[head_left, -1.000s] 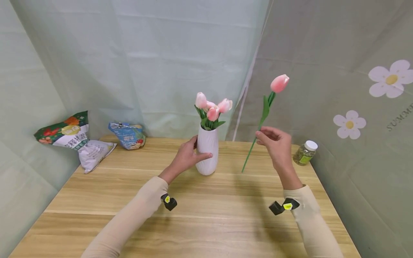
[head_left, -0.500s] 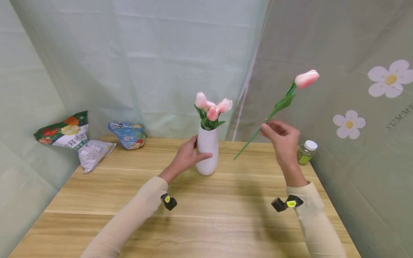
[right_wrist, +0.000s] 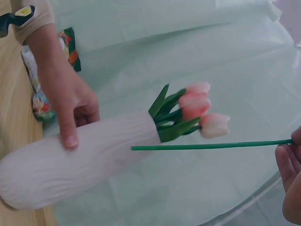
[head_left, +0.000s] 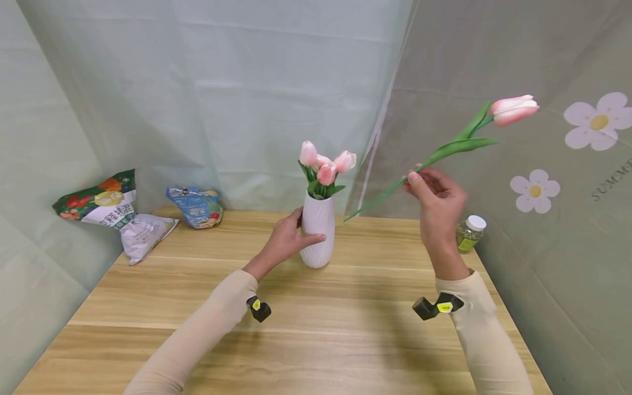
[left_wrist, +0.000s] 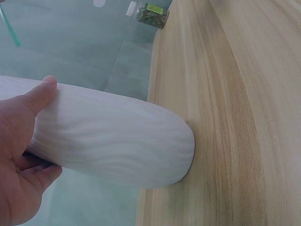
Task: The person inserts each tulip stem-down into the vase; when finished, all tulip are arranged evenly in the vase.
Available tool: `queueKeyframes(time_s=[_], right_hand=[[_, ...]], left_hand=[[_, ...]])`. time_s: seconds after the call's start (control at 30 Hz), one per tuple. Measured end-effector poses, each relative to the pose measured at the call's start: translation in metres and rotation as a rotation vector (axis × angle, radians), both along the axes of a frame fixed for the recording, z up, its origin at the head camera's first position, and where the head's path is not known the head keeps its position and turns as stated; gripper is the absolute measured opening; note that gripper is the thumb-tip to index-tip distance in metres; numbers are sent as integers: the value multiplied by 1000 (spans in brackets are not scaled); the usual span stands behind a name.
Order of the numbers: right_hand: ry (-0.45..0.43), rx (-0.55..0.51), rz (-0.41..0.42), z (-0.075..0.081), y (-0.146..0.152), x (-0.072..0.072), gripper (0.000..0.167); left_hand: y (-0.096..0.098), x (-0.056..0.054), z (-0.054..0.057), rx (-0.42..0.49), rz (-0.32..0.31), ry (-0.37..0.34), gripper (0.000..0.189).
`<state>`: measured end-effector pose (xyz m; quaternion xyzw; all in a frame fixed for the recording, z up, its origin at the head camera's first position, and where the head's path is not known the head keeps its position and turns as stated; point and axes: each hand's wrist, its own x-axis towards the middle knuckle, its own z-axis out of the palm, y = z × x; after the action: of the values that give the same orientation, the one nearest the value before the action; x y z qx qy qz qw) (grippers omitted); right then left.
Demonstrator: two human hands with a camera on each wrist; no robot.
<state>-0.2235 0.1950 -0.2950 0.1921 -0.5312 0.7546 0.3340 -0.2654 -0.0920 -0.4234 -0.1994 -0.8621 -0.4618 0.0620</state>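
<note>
A white ribbed vase (head_left: pixel 318 219) stands upright on the wooden table, with several pink-and-white tulips (head_left: pixel 326 173) in its mouth. My left hand (head_left: pixel 285 238) grips the vase from its left side, thumb across the front; the left wrist view shows the thumb and fingers around the vase (left_wrist: pixel 117 136). My right hand (head_left: pixel 439 206) pinches a single tulip (head_left: pixel 513 109) by its green stem, in the air right of the vase. This tulip leans strongly, bloom up to the right. Its bare stem end (right_wrist: pixel 155 148) points toward the vase mouth, apart from it in the head view.
At the back left lie a green-and-white bag (head_left: pixel 111 203) and a small blue packet (head_left: pixel 196 207). A jar with a white lid (head_left: pixel 471 233) stands near the right table edge, behind my right wrist. Cloth curtains (head_left: pixel 247 99) rise behind the table (head_left: pixel 296 340).
My right hand has moved up and slightly right, tipping the tulip from nearly upright to a strong lean, its bloom going right and its stem end rising left. My left hand and the vase stay put.
</note>
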Motion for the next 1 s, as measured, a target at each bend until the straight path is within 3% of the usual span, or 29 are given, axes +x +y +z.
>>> queueKeyframes(time_s=[0.23, 0.53, 0.77, 1.0], right_hand=[[85, -99, -7, 15, -11, 3, 23], [129, -151, 13, 21, -24, 5, 15], [127, -138, 20, 22, -31, 4, 18], [138, -56, 1, 16, -39, 0, 16]], left_hand=[[0, 1, 1, 9, -4, -16, 88], [1, 2, 2, -1, 5, -19, 89], [1, 2, 2, 1, 9, -36, 89], [1, 2, 2, -1, 10, -38, 89]])
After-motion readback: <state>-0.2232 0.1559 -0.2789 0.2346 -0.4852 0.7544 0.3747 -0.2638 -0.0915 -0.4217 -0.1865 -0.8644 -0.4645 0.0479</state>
